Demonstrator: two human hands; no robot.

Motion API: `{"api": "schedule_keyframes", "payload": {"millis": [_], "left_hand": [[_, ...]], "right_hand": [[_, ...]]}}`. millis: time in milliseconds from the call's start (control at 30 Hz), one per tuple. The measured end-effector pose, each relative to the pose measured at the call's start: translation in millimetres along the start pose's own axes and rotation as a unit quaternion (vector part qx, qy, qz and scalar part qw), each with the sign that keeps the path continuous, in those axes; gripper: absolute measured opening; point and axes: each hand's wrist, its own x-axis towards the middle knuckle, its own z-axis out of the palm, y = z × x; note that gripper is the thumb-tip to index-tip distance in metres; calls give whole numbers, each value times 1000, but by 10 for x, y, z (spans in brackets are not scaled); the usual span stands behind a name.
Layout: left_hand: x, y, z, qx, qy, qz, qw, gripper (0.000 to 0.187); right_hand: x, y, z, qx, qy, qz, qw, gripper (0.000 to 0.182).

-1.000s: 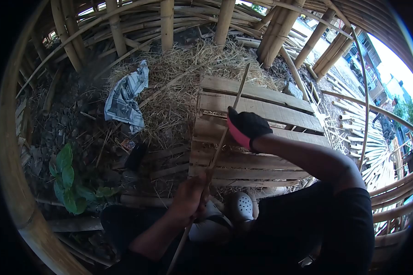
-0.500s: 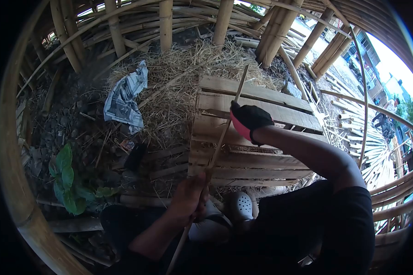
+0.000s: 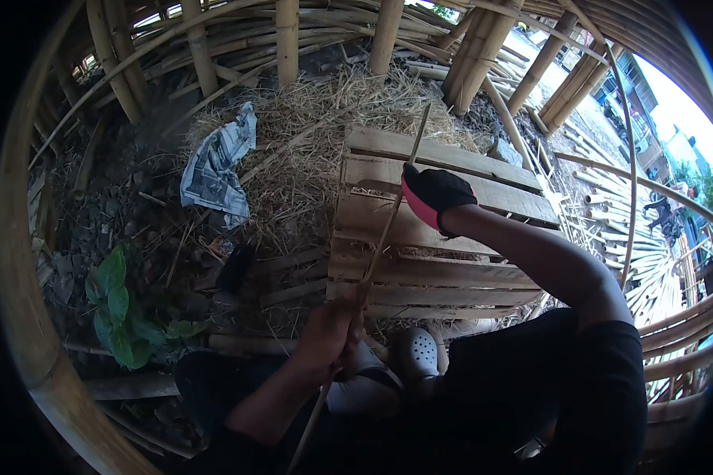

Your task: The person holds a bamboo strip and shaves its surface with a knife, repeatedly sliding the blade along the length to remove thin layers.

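A long thin bamboo strip (image 3: 386,237) runs diagonally from my lap up over a slatted wooden pallet (image 3: 451,273). My bare left hand (image 3: 333,332) is closed around its lower part, near the pallet's lower left corner. Higher up, my right hand (image 3: 440,198), in a black and pink glove, is closed at the strip, with the strip's thin end sticking out above it. The glove hides most of those fingers. My light clog (image 3: 420,354) is just below the pallet.
Crumpled newspaper (image 3: 216,170) lies on straw (image 3: 293,158) left of the pallet. A green leafy plant (image 3: 117,305) grows at the left. Bamboo posts (image 3: 287,43) stand behind. Cut bamboo poles (image 3: 610,226) lie at the right, where a person is partly visible. A curved pole (image 3: 631,166) crosses the right side.
My gloved right hand has shifted very slightly to the right along with the upper strip. My left hand has barely moved and both hands keep their hold.
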Motion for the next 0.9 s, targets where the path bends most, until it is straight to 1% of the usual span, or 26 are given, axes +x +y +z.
{"api": "schedule_keyframes", "payload": {"millis": [33, 67, 100, 167, 200, 233, 333, 367, 433, 467, 500, 567, 600, 633, 700, 733, 767, 833, 867, 900], "left_hand": [[-12, 6, 1, 4, -2, 2, 1000, 28], [-13, 19, 5, 7, -3, 5, 1000, 25], [-15, 25, -2, 6, -2, 7, 1000, 25], [-2, 27, -9, 4, -3, 0, 1000, 26], [-9, 23, 4, 5, -5, -2, 1000, 26], [-15, 31, 23, 9, 4, -6, 1000, 27], [-13, 44, 20, 13, 13, -2, 1000, 31], [-23, 25, 16, 17, 13, 1, 1000, 33], [-7, 6, 33, 17, 8, 7, 1000, 33], [5, 3, 45, 17, 2, 16, 1000, 33], [-4, 7, 51, 18, 1, 14, 1000, 33], [-20, 52, 49, 10, 6, 5, 1000, 32], [-34, 48, 38, 8, 10, 7, 1000, 32], [-45, 35, 22, 20, 3, 0, 1000, 31], [-22, 39, 6, 34, -4, -4, 999, 31], [-3, 30, 17, 20, -4, 0, 1000, 31], [10, 13, 29, 5, -5, 4, 1000, 31], [-29, 19, 31, 8, -6, 1, 1000, 32], [-53, 21, 26, 15, -6, -4, 1000, 32], [-33, 35, 39, 16, -8, -3, 1000, 32]], "right_hand": [[-40, -36, 11, -9, 20, 4, 1000, 73], [-171, -54, 56, -11, 26, -25, 999, 73], [-206, -60, 130, -13, 52, -69, 996, 67], [-15, 6, -46, -37, -7, -34, 999, 59], [308, 180, 8, -66, 54, -52, 995, 58], [336, 156, -104, -46, 24, -24, 998, 65], [-211, -54, 99, -9, 21, -25, 999, 74], [-252, -56, 289, -19, 74, -29, 997, 75], [-177, -150, -34, -47, 15, -28, 998, 74], [68, -54, -61, -43, 37, -38, 998, 73], [139, -82, -129, 6, 39, 6, 999, 73], [-73, -72, 29, -44, 59, -24, 997, 72], [-261, -184, -4, -48, 69, -15, 996, 72], [-212, -162, -12, -47, 69, -19, 996, 72], [-36, -68, -88, -61, 17, -49, 997, 66], [44, -73, -128, -70, 6, -12, 997, 62], [-11, -41, -60, -71, 4, -11, 997, 62], [-335, -200, -91, -130, 57, -58, 988, 59], [-219, -103, -31, -101, 69, -70, 990, 65], [-50, 8, -24, -102, 70, -69, 990, 65]]}}
